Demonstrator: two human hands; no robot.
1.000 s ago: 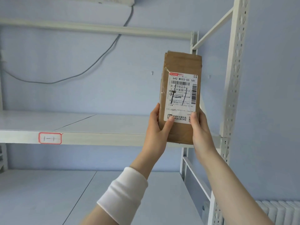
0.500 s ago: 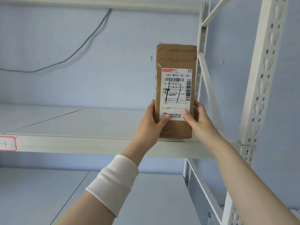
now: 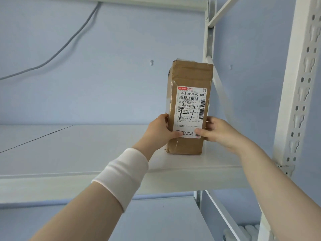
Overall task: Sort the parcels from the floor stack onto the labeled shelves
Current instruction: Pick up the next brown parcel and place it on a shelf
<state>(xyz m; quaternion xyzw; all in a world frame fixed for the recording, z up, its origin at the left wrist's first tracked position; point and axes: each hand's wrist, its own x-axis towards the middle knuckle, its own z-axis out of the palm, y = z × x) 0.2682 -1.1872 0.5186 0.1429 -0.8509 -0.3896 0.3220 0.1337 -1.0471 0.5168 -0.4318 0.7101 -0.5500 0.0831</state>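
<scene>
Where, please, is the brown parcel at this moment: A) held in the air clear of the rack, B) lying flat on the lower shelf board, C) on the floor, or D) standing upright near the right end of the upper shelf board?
D: the brown parcel stands upright with its bottom edge on the upper shelf board, close to the right post, while the left hand and right hand grip its sides.

The parcel [image 3: 188, 108] is brown cardboard wrapped in shiny, crinkly tape, with a smooth white paper label [image 3: 190, 112]. The shelf [image 3: 86, 148] is smooth white painted metal.
</scene>
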